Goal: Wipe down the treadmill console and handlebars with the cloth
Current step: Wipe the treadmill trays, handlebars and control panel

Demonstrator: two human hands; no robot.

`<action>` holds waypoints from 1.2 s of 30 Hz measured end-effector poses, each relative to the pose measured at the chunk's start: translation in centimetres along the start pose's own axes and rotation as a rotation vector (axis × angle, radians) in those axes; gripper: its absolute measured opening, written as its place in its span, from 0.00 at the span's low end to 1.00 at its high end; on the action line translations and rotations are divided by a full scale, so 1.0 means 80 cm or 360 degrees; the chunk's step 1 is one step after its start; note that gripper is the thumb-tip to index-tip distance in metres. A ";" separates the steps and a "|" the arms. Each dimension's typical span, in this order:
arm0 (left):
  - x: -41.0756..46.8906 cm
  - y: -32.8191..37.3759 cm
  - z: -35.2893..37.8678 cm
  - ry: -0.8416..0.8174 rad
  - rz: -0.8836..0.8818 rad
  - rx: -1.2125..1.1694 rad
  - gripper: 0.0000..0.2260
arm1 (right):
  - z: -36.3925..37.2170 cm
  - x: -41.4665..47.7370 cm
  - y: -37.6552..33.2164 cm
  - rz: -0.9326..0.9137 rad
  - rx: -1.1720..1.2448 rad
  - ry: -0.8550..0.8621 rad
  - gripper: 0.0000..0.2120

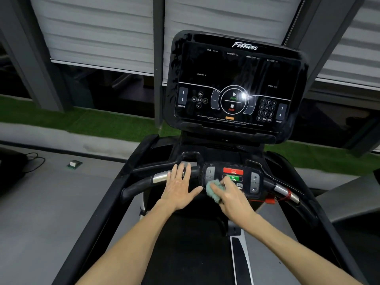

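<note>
2 bare forearms reach up from the near edge, over the dark treadmill belt (185, 254). The left hand (178, 188) is wide, fingers straight and spread, palm down, holding nothing; its fingertips lie over the left handlebar (144, 182) where the chrome grip meets the black crossbar. The right hand (232, 196) is curled around a bunched pale green cloth (214, 190). The cloth sticks out from the left side of that hand, under the thumb and forefinger, and sits against the near-left part of the small control panel (233, 173), just below its green button and beside the left plus key. The 2 hands are close together, the left thumb near the cloth but apart from it. The right handlebar (285, 191) runs off to the right with a red safety cord (271, 200) hanging by it. Farther back, the big console screen (236, 85) stands tilted, dark, with START and STOP printed at its middle. A green turf strip (102, 124) runs along the far floor, and a black cable (33, 161) lies at the far left.
</note>
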State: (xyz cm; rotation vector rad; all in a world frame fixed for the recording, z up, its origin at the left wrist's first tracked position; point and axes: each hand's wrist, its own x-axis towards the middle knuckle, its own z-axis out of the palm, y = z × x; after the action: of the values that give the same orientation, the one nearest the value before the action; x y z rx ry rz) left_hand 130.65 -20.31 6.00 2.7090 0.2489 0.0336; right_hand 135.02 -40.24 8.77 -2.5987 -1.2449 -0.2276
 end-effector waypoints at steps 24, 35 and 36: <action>0.001 -0.002 0.001 -0.0030 0.0032 0.0073 0.44 | -0.016 0.074 -0.009 0.0004 -0.0117 0.0131 0.27; 0.000 0.000 0.001 -0.0023 0.0024 0.0104 0.48 | -0.020 0.086 -0.003 -0.0157 -0.0239 0.0098 0.21; 0.000 0.000 -0.001 -0.0029 0.0023 0.0111 0.48 | -0.020 0.094 -0.004 -0.0090 -0.0216 0.0105 0.18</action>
State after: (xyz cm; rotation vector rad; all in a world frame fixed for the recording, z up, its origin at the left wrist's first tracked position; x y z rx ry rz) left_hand 130.62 -20.32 6.07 2.7792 0.2293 0.0046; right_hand 139.39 -34.96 12.23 -2.6469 -1.3239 -0.4184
